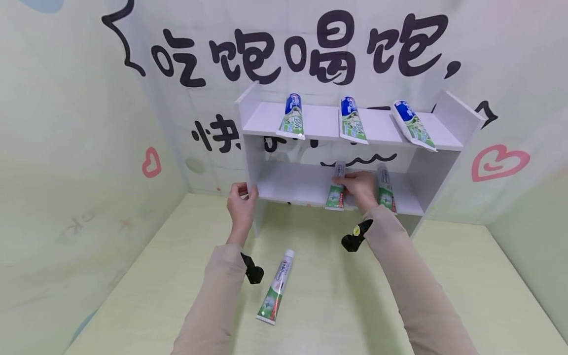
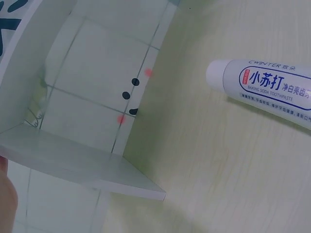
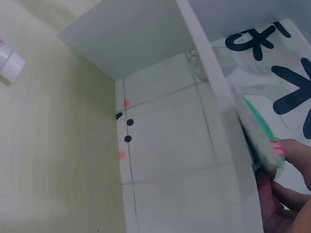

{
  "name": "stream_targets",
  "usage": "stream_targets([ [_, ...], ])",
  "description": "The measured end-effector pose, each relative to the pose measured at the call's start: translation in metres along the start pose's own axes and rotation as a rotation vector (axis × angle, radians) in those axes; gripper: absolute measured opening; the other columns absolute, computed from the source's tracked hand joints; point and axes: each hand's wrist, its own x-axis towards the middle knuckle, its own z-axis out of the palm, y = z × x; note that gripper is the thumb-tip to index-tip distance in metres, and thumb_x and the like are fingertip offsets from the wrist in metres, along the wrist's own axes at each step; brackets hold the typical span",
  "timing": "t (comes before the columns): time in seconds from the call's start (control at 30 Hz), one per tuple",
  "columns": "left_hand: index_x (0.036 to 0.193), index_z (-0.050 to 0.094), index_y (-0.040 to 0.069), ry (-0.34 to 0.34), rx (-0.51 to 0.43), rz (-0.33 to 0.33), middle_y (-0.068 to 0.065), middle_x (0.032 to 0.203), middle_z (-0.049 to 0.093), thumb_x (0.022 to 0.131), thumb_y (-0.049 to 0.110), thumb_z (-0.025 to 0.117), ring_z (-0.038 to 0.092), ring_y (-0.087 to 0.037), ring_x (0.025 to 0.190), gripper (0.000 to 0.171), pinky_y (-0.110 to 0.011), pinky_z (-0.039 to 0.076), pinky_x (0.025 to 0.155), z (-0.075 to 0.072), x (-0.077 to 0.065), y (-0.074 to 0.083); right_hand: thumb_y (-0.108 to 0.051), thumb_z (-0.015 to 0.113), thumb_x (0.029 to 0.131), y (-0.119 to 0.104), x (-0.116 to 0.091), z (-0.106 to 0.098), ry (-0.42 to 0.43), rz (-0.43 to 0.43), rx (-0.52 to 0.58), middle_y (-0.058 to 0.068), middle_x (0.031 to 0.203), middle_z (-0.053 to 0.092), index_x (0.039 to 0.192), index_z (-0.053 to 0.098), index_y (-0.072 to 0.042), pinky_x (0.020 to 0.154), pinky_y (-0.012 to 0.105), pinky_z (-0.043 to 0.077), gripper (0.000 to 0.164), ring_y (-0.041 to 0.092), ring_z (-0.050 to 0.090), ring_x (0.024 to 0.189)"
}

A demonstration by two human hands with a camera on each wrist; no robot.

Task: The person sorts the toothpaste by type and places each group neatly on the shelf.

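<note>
My right hand holds a green-and-white toothpaste tube on the lower board of a small white shelf, thumb on one side and fingers beneath its crimped end in the right wrist view. That tube lies with its cap toward the wall. Just right of the hand rests a matching tube, partly hidden. My left hand grips the front edge of the shelf's left side panel; only a sliver of it shows in the left wrist view. A third such tube lies on the table, white cap toward the shelf.
Three blue-and-green toothpaste tubes lie spaced along the upper board, their flat ends over its front edge. The shelf stands on the pale wooden table against a wall with large black lettering. Side walls bound the table left and right.
</note>
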Motion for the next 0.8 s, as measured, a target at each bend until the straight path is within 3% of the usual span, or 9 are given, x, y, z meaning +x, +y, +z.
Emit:
stream_targets([
  [0.3, 0.103, 0.053, -0.003, 0.009, 0.004, 0.001, -0.016, 0.1, 0.059, 0.084, 0.017, 0.06, 0.054, -0.02, 0.09, 0.028, -0.034, 0.053, 0.083, 0.002, -0.003, 0.0, -0.023, 0.071, 0.077, 0.006, -0.001, 0.009, 0.13, -0.148, -0.173, 0.02, 0.096, 0.068, 0.099, 0.067, 0.002, 0.053, 0.017, 0.045, 0.034, 0.011, 0.057, 0.062],
  [0.4, 0.104, 0.052, -0.003, 0.007, 0.005, 0.0, -0.017, 0.1, 0.058, 0.084, 0.017, 0.06, 0.054, -0.02, 0.09, 0.029, -0.034, 0.053, 0.083, 0.002, -0.004, -0.001, -0.024, 0.069, 0.078, 0.007, -0.002, 0.007, 0.125, -0.135, -0.148, 0.019, 0.099, 0.067, 0.1, 0.065, 0.002, 0.058, 0.02, 0.046, 0.035, 0.015, 0.058, 0.069],
  [0.53, 0.104, 0.052, -0.003, 0.009, 0.011, 0.005, -0.016, 0.1, 0.058, 0.085, 0.016, 0.059, 0.054, -0.02, 0.09, 0.028, -0.034, 0.053, 0.083, 0.001, -0.003, 0.0, -0.025, 0.068, 0.079, 0.008, -0.005, 0.001, 0.114, -0.112, -0.086, 0.017, 0.11, 0.062, 0.111, 0.058, 0.002, 0.075, 0.029, 0.049, 0.043, 0.023, 0.058, 0.088],
  [0.67, 0.104, 0.052, -0.003, 0.016, 0.013, 0.013, -0.016, 0.099, 0.058, 0.084, 0.016, 0.06, 0.054, -0.02, 0.089, 0.028, -0.033, 0.053, 0.082, 0.002, 0.0, -0.001, -0.023, 0.068, 0.079, 0.008, -0.007, -0.002, 0.158, -0.167, -0.033, 0.017, 0.115, 0.06, 0.115, 0.056, 0.001, 0.088, 0.037, 0.048, 0.046, 0.028, 0.058, 0.102],
  [0.8, 0.103, 0.052, -0.003, 0.009, -0.001, 0.008, -0.016, 0.099, 0.057, 0.084, 0.015, 0.061, 0.053, -0.019, 0.089, 0.028, -0.032, 0.053, 0.083, 0.002, 0.001, 0.0, -0.022, 0.069, 0.078, 0.008, -0.014, -0.002, 0.186, -0.238, 0.019, 0.017, 0.114, 0.061, 0.114, 0.057, 0.0, 0.09, 0.037, 0.048, 0.044, 0.028, 0.058, 0.104],
])
